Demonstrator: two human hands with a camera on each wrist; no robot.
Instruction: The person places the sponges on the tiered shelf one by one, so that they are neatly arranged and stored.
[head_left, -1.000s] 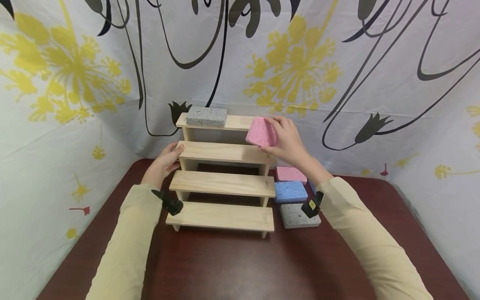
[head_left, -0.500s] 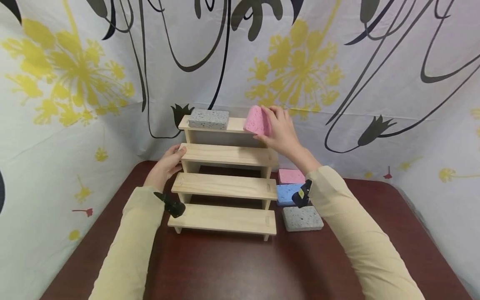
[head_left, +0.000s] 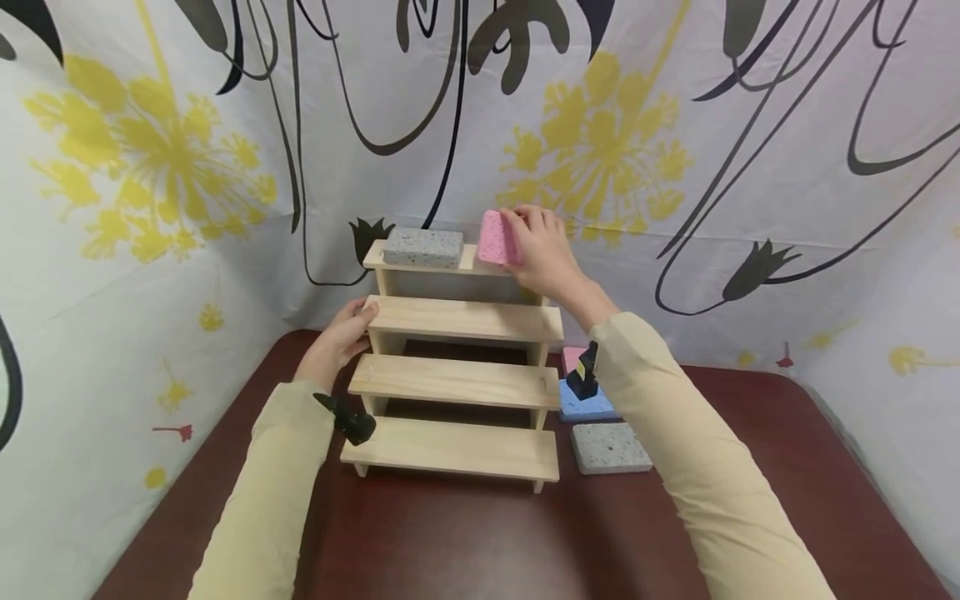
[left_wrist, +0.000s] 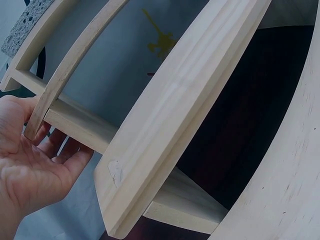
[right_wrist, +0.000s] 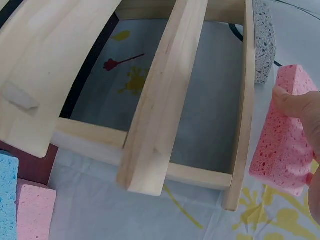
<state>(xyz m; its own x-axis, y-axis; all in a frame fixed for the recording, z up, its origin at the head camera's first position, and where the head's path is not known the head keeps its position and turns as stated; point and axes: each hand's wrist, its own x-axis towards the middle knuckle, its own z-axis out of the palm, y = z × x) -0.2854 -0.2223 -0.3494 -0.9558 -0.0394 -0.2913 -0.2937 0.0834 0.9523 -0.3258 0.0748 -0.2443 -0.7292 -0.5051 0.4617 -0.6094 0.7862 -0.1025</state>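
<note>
One pink sponge [head_left: 497,237] is at the top tier [head_left: 469,260] of the four-tier wooden stand [head_left: 450,447], right of the gray speckled sponge [head_left: 423,247]; contact is unclear. Lowering it level, clear of its neighbor, seems wise. The right hand [head_left: 543,250] reaches forward, thumb and fingers pinching it; the left hand [head_left: 345,329] grips the second-highest tier [head_left: 465,318] at its left end.

The head view looks forward and down at the wooden rack [head_left: 455,382] both wrist views share close up.

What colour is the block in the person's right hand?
The block is speckled pink, best seen in the right wrist view.
</note>
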